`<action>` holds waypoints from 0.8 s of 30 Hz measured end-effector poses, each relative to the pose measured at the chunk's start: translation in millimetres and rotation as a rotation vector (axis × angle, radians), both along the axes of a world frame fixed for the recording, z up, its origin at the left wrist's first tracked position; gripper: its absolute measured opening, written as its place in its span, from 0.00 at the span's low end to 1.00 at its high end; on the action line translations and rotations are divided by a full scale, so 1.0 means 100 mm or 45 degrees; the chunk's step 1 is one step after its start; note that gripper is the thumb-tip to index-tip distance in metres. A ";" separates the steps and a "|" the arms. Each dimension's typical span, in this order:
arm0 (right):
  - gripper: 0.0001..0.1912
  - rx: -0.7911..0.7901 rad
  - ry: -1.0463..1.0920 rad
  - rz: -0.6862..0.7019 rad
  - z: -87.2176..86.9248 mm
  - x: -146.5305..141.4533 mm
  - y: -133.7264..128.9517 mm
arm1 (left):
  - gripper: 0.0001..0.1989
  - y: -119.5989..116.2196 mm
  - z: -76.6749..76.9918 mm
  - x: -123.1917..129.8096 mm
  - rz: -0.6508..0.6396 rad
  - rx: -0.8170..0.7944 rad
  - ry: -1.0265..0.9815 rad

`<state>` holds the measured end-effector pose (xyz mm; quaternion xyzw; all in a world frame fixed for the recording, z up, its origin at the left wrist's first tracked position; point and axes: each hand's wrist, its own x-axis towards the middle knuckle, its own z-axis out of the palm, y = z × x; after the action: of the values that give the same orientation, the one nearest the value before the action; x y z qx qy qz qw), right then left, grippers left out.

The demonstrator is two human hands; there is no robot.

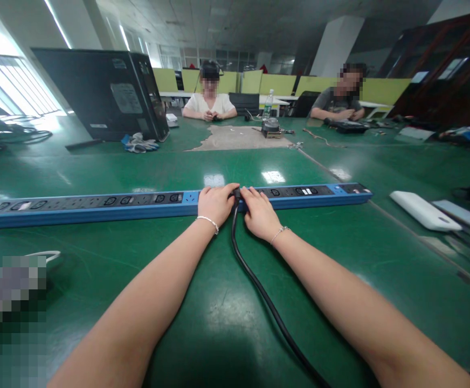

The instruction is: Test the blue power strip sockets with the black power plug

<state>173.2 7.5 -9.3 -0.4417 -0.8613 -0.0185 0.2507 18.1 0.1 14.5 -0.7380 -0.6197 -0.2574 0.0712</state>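
A long blue power strip [158,211] with a row of black sockets lies across the green table. At its middle stands a black plug [237,193], upright at the strip's top face, with a thick black cable [255,277] running down toward me. My left hand [216,205] is closed at the plug from the left, its fingertips meeting it. My right hand [260,211] grips the strip just right of the plug, fingers laid over the top and thumb at the near side. How deep the plug sits is hidden by my fingers.
A black computer case [105,97] stands at the back left, beside crumpled gloves [140,143]. A white power-bank-like box [423,210] lies at right. Two people [209,99] sit across the table, near a water bottle [268,105]. A blurred-out object [11,293] is at left.
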 end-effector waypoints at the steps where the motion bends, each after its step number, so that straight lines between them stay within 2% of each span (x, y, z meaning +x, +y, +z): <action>1: 0.34 0.016 0.007 -0.006 0.00 0.00 0.01 | 0.16 0.00 0.00 0.00 -0.001 0.012 0.001; 9: 0.32 0.096 0.001 -0.059 -0.04 0.02 0.02 | 0.12 0.03 0.00 0.03 -0.018 -0.008 -0.080; 15: 0.30 0.097 -0.004 -0.057 -0.05 0.00 0.02 | 0.17 0.05 0.04 0.03 0.066 0.138 -0.539; 18: 0.30 0.102 -0.025 -0.049 -0.05 0.02 0.02 | 0.18 0.04 0.09 -0.17 0.136 0.158 -0.560; 21: 0.30 0.097 -0.037 -0.053 -0.06 0.03 0.02 | 0.19 -0.01 0.15 -0.53 0.267 0.228 -0.584; 24: 0.30 0.091 -0.046 -0.062 -0.06 0.02 0.03 | 0.17 -0.11 0.18 -0.88 0.351 0.160 -0.559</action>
<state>175.4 10.6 -15.6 -0.4528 -0.8535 -0.0630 0.2503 -70.1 -10.8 32.2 -0.5673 -0.6979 -0.4370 0.0151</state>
